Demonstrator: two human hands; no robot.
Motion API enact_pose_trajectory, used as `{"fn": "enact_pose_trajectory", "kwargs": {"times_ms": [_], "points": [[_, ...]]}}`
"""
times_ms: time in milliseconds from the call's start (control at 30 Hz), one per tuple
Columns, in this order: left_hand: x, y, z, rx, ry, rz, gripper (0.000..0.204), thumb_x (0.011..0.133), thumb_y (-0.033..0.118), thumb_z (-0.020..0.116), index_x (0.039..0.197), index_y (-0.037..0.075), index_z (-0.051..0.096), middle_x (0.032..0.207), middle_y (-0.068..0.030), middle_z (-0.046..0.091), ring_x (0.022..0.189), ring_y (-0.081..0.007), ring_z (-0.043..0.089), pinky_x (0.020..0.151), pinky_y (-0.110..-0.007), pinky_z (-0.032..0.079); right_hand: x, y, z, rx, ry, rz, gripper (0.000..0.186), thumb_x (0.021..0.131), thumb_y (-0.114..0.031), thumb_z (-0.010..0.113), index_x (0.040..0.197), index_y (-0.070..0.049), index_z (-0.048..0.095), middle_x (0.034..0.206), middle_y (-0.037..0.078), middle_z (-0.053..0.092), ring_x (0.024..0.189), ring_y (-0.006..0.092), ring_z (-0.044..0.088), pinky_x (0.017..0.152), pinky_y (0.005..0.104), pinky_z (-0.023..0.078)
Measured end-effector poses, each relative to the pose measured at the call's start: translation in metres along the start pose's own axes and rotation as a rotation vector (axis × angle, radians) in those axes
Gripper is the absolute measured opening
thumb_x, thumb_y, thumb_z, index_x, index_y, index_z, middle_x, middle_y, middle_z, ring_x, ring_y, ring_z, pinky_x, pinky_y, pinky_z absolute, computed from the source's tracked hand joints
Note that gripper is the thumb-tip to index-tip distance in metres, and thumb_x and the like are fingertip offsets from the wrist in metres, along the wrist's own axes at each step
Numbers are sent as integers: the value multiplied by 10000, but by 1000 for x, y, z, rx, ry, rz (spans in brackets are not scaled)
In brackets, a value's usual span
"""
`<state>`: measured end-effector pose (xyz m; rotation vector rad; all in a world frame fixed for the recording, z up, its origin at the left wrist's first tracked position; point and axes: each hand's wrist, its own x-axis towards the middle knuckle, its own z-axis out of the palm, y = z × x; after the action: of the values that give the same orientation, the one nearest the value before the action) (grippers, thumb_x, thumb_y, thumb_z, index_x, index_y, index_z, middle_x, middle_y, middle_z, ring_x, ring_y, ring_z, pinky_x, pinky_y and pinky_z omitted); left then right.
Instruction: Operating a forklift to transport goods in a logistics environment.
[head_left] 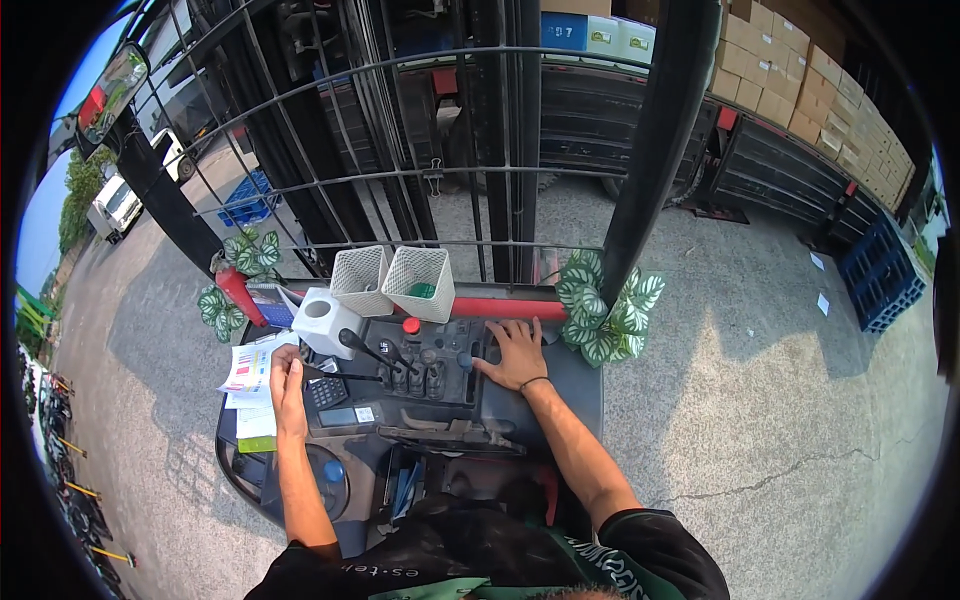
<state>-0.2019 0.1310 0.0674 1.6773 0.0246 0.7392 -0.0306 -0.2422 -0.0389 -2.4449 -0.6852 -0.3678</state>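
Observation:
My left hand point(287, 390) is curled at the end of a long black control lever point(345, 376), on the left of the dashboard; its grip partly hides the lever's tip. Two more black levers point(362, 345) rise beside it from the control panel point(430, 350), near a red button point(411, 326). My right hand point(517, 358) lies flat on the panel's right side, fingers spread, thumb by a small blue-grey knob point(465, 361). Close to my left hand are loose papers point(256, 368), a calculator point(328, 392) and a white tissue box point(318, 318).
Ahead stands a wire guard point(420, 172) before the mast. Two white baskets point(418, 285) and leafy plants point(615, 310) line the dashboard. Beyond are a truck bed point(590, 120) with stacked cartons point(765, 65), a blue pallet point(882, 275) at right, and a white truck point(118, 205) at left.

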Motion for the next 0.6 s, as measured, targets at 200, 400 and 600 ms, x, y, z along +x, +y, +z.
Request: {"fn": "enact_pose_trajectory", "kwargs": {"times_ms": [200, 400, 600], "points": [[16, 13, -5, 118, -5, 16, 188, 1014, 200, 635, 911, 50, 587, 826, 45, 494, 796, -60, 411, 717, -250, 344, 10, -22, 17, -94, 46, 12, 816, 796, -641, 744, 1411, -122, 609, 1372, 140, 582, 1374, 329, 463, 1265, 604, 140], [25, 9, -34, 104, 6, 125, 165, 936, 147, 698, 913, 25, 590, 900, -28, 524, 801, -112, 481, 716, -270, 399, 25, -48, 18, -52, 92, -1, 731, 792, -558, 767, 1367, -125, 637, 1353, 121, 600, 1356, 328, 483, 1256, 595, 165], [-5, 31, -50, 177, 153, 201, 211, 882, 160, 748, 966, 19, 615, 938, -78, 563, 785, -169, 564, 704, -310, 449, -2, -96, 7, 304, 16, 76, 539, 881, -387, 722, 1335, -104, 661, 1371, 153, 626, 1358, 364, 510, 1246, 560, 215]]}}
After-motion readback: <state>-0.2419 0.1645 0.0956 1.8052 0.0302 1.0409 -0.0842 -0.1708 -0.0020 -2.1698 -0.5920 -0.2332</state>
